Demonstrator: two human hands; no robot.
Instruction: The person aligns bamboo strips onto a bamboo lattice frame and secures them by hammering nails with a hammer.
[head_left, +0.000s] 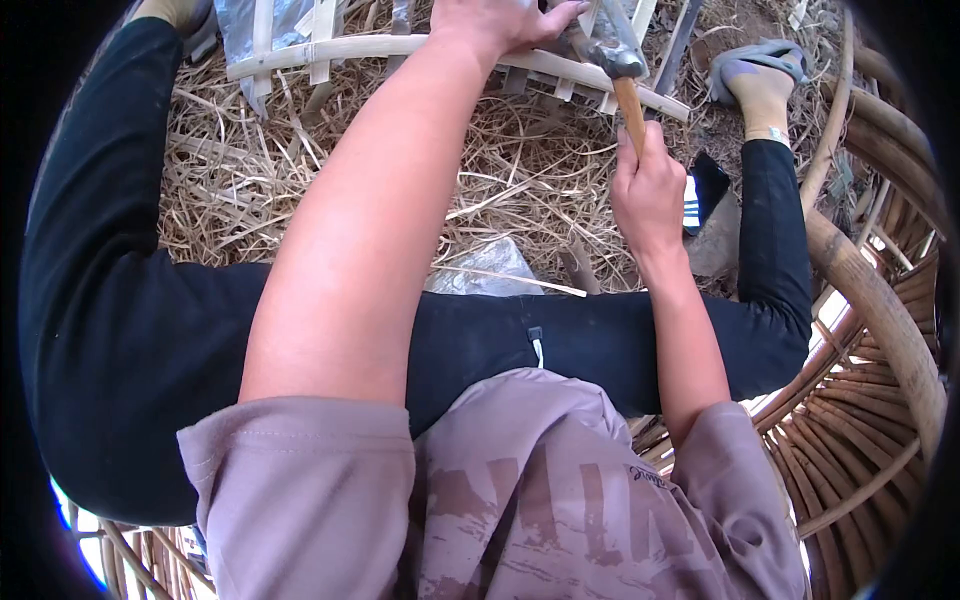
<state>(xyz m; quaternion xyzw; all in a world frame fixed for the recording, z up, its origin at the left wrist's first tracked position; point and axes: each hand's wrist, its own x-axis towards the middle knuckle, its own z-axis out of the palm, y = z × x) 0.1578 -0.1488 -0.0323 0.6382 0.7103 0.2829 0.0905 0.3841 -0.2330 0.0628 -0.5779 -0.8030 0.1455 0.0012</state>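
A single view from your own head, facing forward and steeply down, close above your shirt [560, 470], your black trousers [600, 335] across the middle, straw-strewn ground [540, 200] beyond, your left hand [490, 18] cut by the top edge, wide round field with dark corners

The shirt [520, 400] is a dusty purple-brown. Its front has big, darker shapes [537, 495] like rough paint marks, and small, dark, curly writing [650, 478] off to one side. The sleeves [300, 480] are short and plain. The pants [110, 420] are long and black. A white string [540, 356] with a black tip [534, 333] pokes out below the shirt. The right sock [762, 105] is tan, and its shoe [790, 60] is grey.
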